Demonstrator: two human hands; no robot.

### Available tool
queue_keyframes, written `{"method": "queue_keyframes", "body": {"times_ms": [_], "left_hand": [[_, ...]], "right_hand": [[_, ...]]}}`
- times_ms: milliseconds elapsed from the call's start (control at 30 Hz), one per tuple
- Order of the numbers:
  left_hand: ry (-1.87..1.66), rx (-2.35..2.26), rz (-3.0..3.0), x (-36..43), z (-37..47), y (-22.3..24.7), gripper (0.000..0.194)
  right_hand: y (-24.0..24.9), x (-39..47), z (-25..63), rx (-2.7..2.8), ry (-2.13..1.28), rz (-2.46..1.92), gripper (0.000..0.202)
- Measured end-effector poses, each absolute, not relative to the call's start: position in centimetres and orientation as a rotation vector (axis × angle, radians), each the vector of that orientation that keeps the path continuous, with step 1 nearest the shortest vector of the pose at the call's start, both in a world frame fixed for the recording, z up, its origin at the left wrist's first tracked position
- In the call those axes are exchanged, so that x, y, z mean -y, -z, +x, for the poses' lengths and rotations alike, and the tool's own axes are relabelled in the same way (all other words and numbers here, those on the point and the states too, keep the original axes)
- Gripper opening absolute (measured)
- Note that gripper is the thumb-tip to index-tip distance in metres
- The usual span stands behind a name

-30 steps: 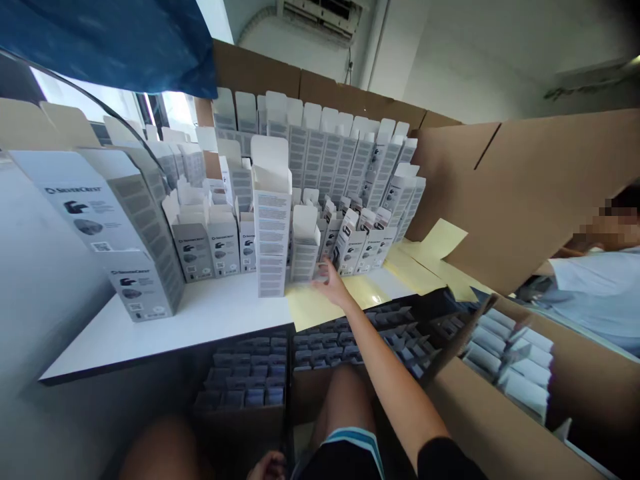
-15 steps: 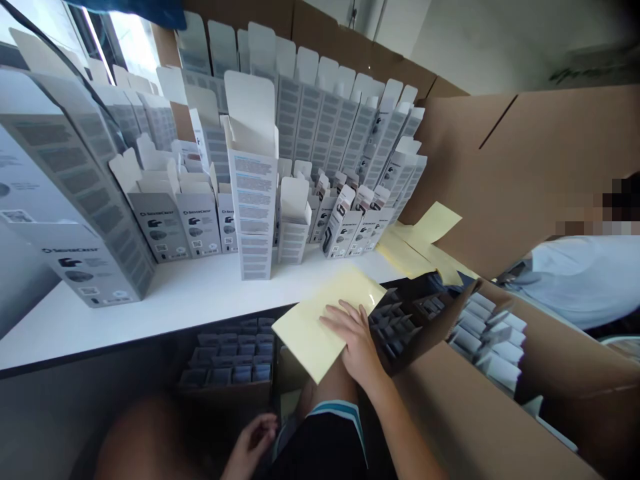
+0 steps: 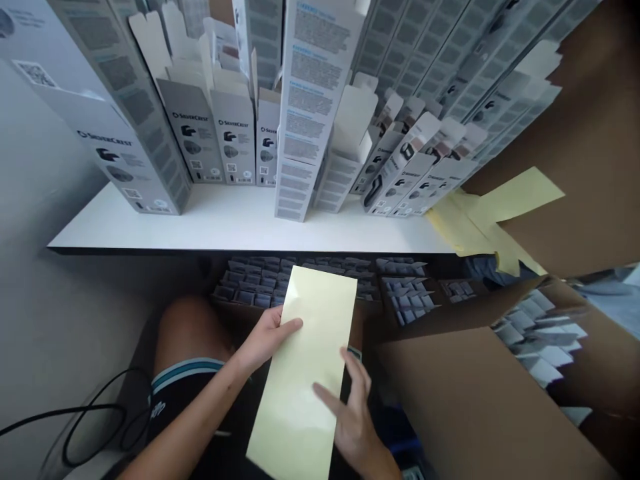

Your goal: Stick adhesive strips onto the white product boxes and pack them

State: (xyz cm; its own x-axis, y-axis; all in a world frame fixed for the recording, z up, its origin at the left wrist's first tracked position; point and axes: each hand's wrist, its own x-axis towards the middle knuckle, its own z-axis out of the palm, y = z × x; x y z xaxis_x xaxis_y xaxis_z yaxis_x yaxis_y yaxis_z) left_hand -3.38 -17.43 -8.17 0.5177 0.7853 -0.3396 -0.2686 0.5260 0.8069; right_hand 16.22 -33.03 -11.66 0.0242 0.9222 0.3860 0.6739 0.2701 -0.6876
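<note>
A glossy pale-yellow paper sheet (image 3: 310, 333) is held up lengthwise over my lap, below the shelf edge. My left hand (image 3: 267, 337) pinches its left edge, thumb on top and the fingers mostly hidden behind. By the lower right edge is my right hand (image 3: 353, 420), its fingers spread apart. One of its digits lies over the sheet's face, while other fingertips are near the right edge; whether they press on it I cannot tell. Beyond the sheet, a tall printed carton (image 3: 313, 107) with small text panels stands on the white shelf (image 3: 230, 220).
Open SilverCrest cartons (image 3: 233, 133) line the shelf. Yellow sheets (image 3: 475, 220) lie at its right end. Packed small boxes (image 3: 407, 297) sit below. A large cardboard box (image 3: 480, 400) flanks my right side; a black cable (image 3: 65, 413) loops at left. Part of another person shows at far right.
My left hand has come up from my lap and taken the sheet's left edge. The sheet has turned lengthwise and moved lower; my right hand's fingers have spread. The view has tilted down.
</note>
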Motion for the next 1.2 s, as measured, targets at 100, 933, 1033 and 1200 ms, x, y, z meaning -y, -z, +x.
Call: {"method": "queue_keyframes", "body": {"times_ms": [100,933,1033,1200], "left_hand": [[-0.781,-0.817,0.785,18.9,-4.0,7.5,0.038],[-1.294,-1.087,2.291,22.5,-6.5,1.1,0.017],[-1.255,-0.976,2.186,22.5,-6.6,0.6,0.014],[-1.197,-0.876,2.168,22.6,-7.2,-0.7,0.008]], "right_hand": [[11.1,31.4,17.7,1.389,-0.508,-1.46,0.038],[2.3,24.6,11.7,1.867,-0.902,-1.062,0.03],[1.6,24.5,11.7,1.99,-0.746,-0.991,0.027],[0.8,24.3,11.6,2.069,-0.629,-0.884,0.021]]}}
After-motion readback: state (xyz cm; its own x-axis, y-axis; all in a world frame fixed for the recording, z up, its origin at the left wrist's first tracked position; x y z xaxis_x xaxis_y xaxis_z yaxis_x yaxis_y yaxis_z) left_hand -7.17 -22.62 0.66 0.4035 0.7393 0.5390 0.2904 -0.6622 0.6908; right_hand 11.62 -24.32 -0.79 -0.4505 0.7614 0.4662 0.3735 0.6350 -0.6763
